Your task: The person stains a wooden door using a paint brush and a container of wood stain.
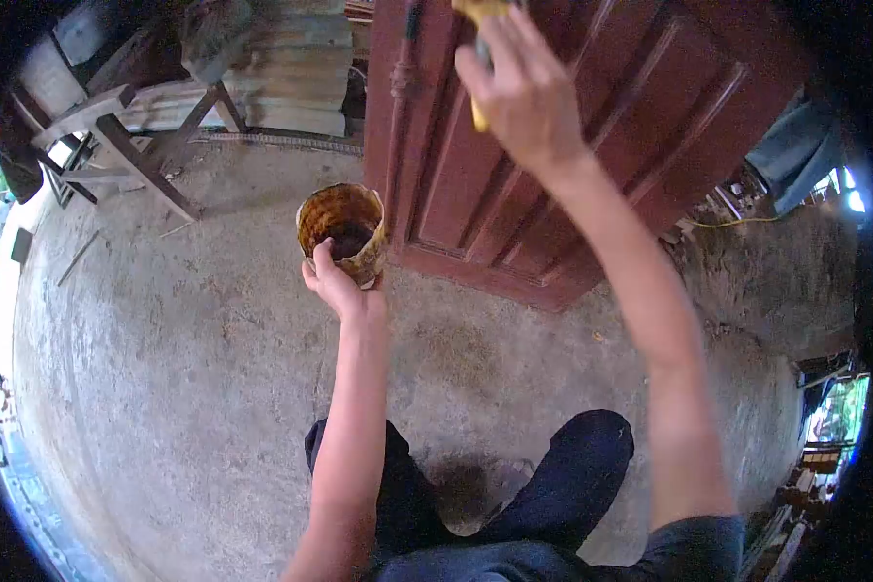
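Note:
My left hand grips a round, brown-stained container by its near rim, thumb inside and fingers below. Dark brown matter shows within it. Higher up, my right hand is closed round a yellow-handled tool, slightly blurred, in front of a reddish-brown panelled door. The tool's upper end runs out at the top edge of the view, so its tip and any contact with the door are hidden.
A wooden trestle stands on the concrete floor at the upper left, near corrugated sheets. Dark cloth hangs at the right of the door. My knees are at the bottom.

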Motion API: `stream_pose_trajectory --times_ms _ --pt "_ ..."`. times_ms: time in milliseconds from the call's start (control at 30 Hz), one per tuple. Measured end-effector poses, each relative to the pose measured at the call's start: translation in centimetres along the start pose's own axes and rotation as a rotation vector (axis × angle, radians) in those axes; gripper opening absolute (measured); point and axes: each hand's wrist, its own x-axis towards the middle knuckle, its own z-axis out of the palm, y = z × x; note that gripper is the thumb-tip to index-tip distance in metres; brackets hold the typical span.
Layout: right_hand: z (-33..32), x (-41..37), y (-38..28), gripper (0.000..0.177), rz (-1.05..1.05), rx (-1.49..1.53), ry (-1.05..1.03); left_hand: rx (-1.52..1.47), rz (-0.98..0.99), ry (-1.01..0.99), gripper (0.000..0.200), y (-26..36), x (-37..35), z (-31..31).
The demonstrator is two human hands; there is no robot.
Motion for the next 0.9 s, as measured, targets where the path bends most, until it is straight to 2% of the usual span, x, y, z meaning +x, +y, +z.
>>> stream_pose_trajectory --times_ms 100,200,300,367,400,467,500,567,600,633,667,800,900 --pt "0.7 -4.7 -4.3 0.011 0.062 0.153 -0.001 0.036 0.01 -0.013 0.081 0.1 0.6 -0.7" --pt "0.7 -9.5 -8.4 0.01 0.06 0.305 -0.123 0.0 -0.025 -0.067 0.071 0.2 2.6 -2.3" --pt "1.3 -14.4 -12.4 0.011 0.021 0.341 -0.191 0.026 -0.005 -0.119 0.067 0.8 2.1 -2.4" --pt "0.9 -16.1 -14.5 0.019 -0.093 0.389 -0.412 0.039 -0.002 -0.091 0.063 0.9 1.2 -1.9" --pt "1.6 -17.5 -16.0 0.019 -0.099 0.397 -0.396 0.044 -0.004 -0.059 0.059 0.9 0.7 -1.6" --pt "2.6 -18.8 -18.4 0.023 0.146 0.57 -0.352 0.024 0.007 -0.058 0.057 0.6 0.3 -1.1" --pt "2.4 -18.6 -18.9 0.023 0.144 0.578 -0.341 0.014 -0.003 -0.062 0.054 0.4 0.0 -0.8" --pt "1.8 -18.2 -19.5 0.027 0.299 0.708 -0.443 0.029 -0.026 0.0 0.05 0.2 -0.3 -0.9" --pt "2.2 -18.8 -20.3 0.027 0.301 0.705 -0.448 0.018 -0.045 -0.091 0.051 0.1 -0.1 -1.2" --pt "3.1 -19.7 -21.3 0.031 0.306 0.808 -0.548 0.008 -0.066 -0.184 0.051 -0.3 0.0 -1.3" --pt "3.6 -20.2 -21.7 0.035 0.313 0.911 -0.645 -0.027 -0.041 -0.176 0.049 -0.8 -0.2 -0.9" --pt "4.7 -22.9 -22.7 0.026 0.281 0.799 -0.536 0.033 -0.026 -0.178 0.048 -2.0 -1.0 -0.4" --pt "3.7 -26.6 -21.5 0.027 0.328 0.781 -0.639 0.014 -0.103 -0.187 0.047 -2.7 -1.5 -0.3"
